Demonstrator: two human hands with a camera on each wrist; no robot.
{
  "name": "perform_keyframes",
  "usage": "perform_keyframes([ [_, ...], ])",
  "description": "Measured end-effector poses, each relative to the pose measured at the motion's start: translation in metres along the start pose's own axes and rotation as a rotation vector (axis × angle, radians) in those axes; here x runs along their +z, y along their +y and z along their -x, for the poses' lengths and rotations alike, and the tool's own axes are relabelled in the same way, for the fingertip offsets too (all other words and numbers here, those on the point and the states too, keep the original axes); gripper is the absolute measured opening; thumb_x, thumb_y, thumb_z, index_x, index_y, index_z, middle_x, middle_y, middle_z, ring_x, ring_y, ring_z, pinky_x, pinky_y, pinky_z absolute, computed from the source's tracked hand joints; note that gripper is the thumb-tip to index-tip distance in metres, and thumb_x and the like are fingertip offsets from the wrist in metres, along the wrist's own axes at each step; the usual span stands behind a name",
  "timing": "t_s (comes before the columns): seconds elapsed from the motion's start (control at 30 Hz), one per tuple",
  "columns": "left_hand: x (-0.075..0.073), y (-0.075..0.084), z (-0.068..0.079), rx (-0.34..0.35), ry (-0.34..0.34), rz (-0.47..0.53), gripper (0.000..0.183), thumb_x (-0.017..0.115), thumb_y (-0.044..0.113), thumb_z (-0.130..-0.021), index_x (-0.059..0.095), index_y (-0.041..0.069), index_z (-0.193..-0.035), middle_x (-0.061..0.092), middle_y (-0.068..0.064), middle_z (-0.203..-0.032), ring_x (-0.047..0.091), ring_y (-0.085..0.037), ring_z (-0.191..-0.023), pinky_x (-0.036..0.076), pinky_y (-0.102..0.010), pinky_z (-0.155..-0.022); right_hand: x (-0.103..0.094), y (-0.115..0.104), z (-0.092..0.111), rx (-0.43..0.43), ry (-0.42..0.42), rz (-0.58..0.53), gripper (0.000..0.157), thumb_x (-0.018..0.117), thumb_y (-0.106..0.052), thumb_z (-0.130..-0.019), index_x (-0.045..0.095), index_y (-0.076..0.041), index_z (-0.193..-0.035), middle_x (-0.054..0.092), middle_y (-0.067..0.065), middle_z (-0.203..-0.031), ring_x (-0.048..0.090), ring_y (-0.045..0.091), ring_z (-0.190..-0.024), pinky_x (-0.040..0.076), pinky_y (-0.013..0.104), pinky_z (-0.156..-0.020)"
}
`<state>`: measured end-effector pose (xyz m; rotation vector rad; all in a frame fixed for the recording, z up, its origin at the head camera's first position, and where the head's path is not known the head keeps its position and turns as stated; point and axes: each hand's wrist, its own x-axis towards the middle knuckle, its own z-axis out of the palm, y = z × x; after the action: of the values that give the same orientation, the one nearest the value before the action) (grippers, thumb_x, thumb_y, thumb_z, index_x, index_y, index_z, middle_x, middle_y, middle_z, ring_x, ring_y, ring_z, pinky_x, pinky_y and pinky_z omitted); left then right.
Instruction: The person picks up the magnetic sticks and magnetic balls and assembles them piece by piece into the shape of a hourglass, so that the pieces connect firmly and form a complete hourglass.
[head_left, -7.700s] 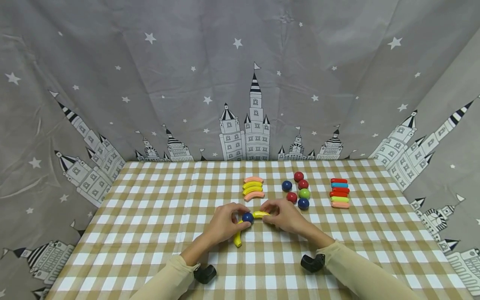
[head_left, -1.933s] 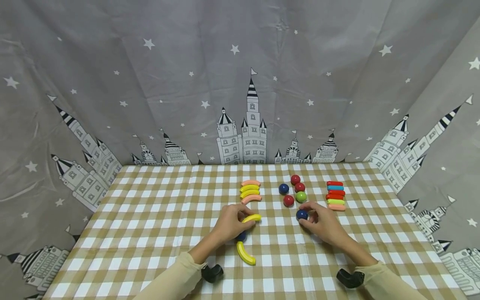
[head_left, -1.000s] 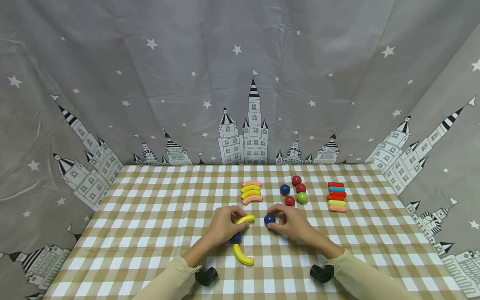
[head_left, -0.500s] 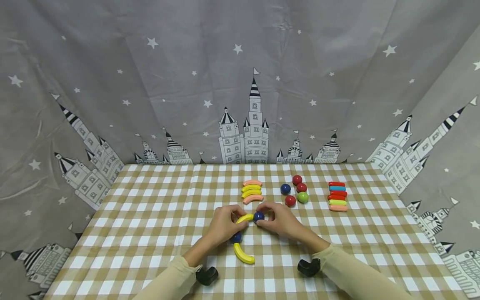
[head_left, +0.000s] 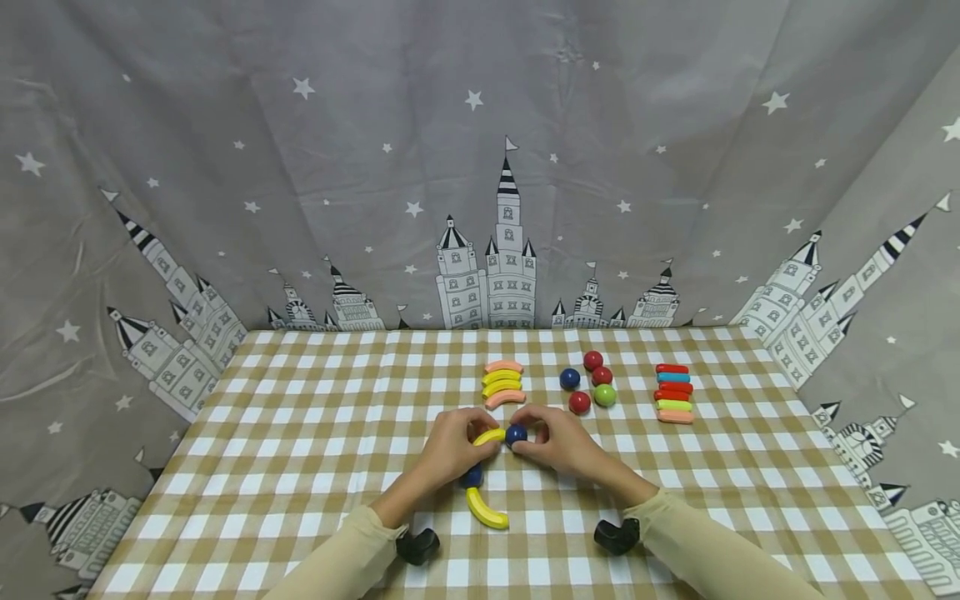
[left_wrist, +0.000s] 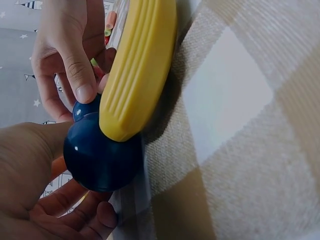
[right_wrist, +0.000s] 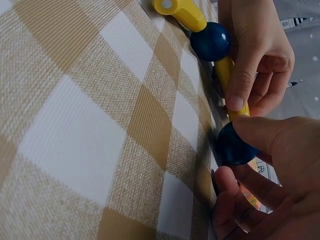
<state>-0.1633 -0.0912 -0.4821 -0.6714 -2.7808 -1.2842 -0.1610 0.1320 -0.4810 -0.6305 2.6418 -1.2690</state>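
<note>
Right hand [head_left: 561, 440] pinching a blue ball [head_left: 516, 434] between thumb and fingers, left hand [head_left: 447, 446] gripping a curved yellow bar [head_left: 491, 436], ball against its tip, second blue ball [head_left: 472, 477] and another yellow bar [head_left: 486, 510] trailing toward the table's [head_left: 300, 467] near edge, loose balls [head_left: 602, 377] nearer the far edge.

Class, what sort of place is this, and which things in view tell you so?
Probably an indoor play or filming corner: a grey castle-print curtain hangs behind a checked tablecloth that bears toy-like coloured balls and rods.
</note>
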Motion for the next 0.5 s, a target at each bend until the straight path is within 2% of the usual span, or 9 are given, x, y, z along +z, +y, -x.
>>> perform_keyframes([
  [0.3, -0.0026, -0.0012, 0.0048, -0.006, 0.016, -0.010, 0.013, 0.083, 0.007, -0.082, 0.074, 0.009, -0.090, 0.063, 0.005, -0.074, 0.054, -0.012, -0.066, 0.044, -0.023, -0.060, -0.0031, 0.0000, 0.0020, -0.018, 0.004, -0.037, 0.037, 0.082, -0.016, -0.089, 0.068, -0.010, -0.123, 0.074, 0.004, -0.109, 0.057, 0.013, -0.073, 0.048, 0.025, -0.065],
  [0.5, -0.0068, -0.0043, 0.0096, -0.013, 0.032, -0.003, 0.014, 0.083, 0.004, -0.081, 0.073, 0.009, -0.091, 0.064, 0.005, -0.076, 0.055, -0.010, -0.066, 0.045, -0.023, -0.060, -0.0061, -0.0012, -0.0032, -0.011, 0.056, -0.032, 0.039, 0.078, -0.014, -0.092, 0.066, -0.010, -0.129, 0.069, 0.010, -0.122, 0.065, 0.020, -0.093, 0.053, 0.029, -0.075],
])
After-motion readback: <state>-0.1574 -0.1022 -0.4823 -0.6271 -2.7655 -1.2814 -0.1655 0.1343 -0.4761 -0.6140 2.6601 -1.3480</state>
